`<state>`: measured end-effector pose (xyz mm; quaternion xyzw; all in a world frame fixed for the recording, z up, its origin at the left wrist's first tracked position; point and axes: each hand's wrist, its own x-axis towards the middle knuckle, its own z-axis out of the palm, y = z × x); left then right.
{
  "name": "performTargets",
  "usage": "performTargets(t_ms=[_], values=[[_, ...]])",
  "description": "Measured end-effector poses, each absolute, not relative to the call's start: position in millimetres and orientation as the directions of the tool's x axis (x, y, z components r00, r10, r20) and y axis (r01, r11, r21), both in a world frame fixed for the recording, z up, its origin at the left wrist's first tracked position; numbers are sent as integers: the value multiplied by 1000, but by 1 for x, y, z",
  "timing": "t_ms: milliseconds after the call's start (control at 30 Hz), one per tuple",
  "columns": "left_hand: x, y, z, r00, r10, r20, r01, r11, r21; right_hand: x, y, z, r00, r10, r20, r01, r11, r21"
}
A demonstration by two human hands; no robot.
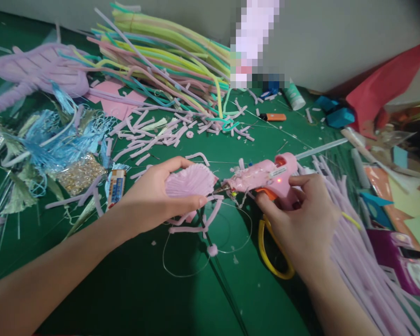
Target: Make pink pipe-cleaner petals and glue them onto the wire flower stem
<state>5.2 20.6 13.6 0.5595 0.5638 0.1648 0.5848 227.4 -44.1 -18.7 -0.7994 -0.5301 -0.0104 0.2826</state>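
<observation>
My left hand (161,186) is closed around a lilac, ridged, rounded piece made of pipe cleaners (191,182), thumb below and fingers behind it. In my right hand (304,214) is a pink hot glue gun (255,173), its small orange light lit and a clear glue stick (322,148) standing out of its back. The gun's metal nozzle meets the right edge of the lilac piece; whether they touch I cannot tell. Below the piece hang dark thin rods (219,275), a lilac pompom (213,250) and a loop of clear line. Yellow-handled scissors (276,254) lie under my right hand.
Bundled coloured pipe cleaners (168,51) lie at the back, with cut lilac bits (164,135) before them. Blue tassels (63,135) and a bag of gold beads (80,175) are at left. Long lilac pipe cleaners (357,261) and a purple device (388,261) lie at right.
</observation>
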Motion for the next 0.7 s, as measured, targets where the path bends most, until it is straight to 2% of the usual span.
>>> performTargets(t_ms=[233,533,700], values=[[3,23,13,332,818,-469,434,310,846,226,-45,-17,409,844,348,876,-255,-410],[3,22,10,319,833,-451,424,300,855,225,-45,-17,431,842,324,853,-263,-451],[4,21,10,342,817,-465,403,320,858,233,-39,-12,542,797,265,778,-358,-516]])
